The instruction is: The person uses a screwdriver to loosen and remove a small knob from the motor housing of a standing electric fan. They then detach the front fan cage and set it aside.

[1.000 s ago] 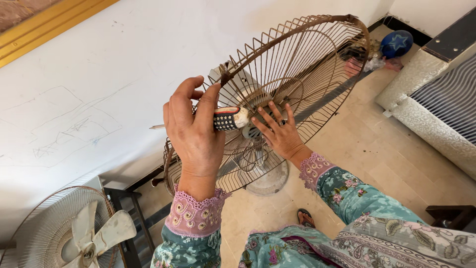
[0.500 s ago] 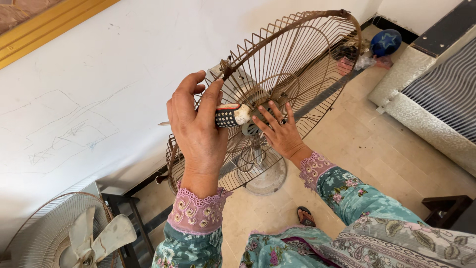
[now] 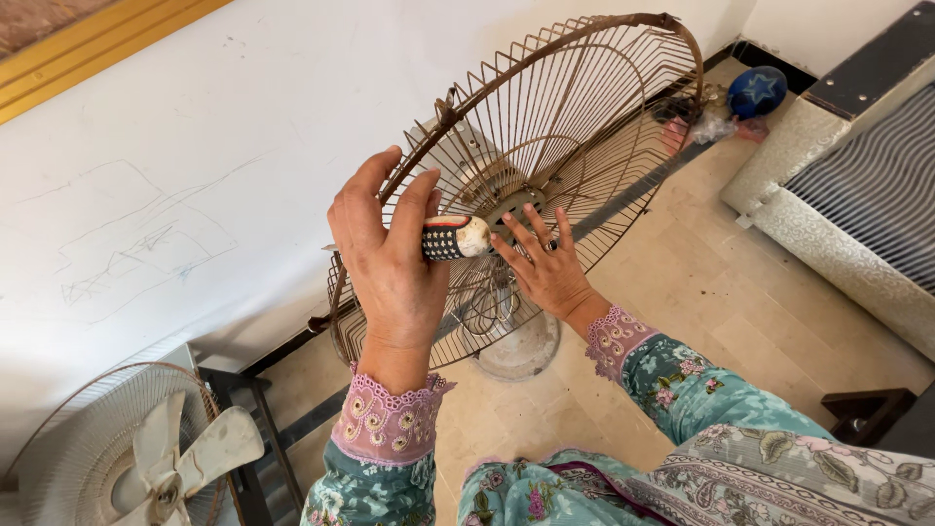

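The scene was bright and evenly lit by soft daylight, without harsh glare. The white painted wall [image 3: 195,146] looked nearly washed out, its faint pencil scribbles barely legible. Shadows were gentle: a dim one under the rusty round wire fan guard [image 3: 545,146] on the beige tiled floor [image 3: 701,292]. Focus was sharp across the centre, while straight edges bowed towards the corners from wide-angle distortion. The white fan [image 3: 146,458] at lower left was slightly soft.

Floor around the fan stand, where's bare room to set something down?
Bare tile lies between the fan base and the grey unit. Crowded spots: the far corner with the blue ball, and the left by the second fan.
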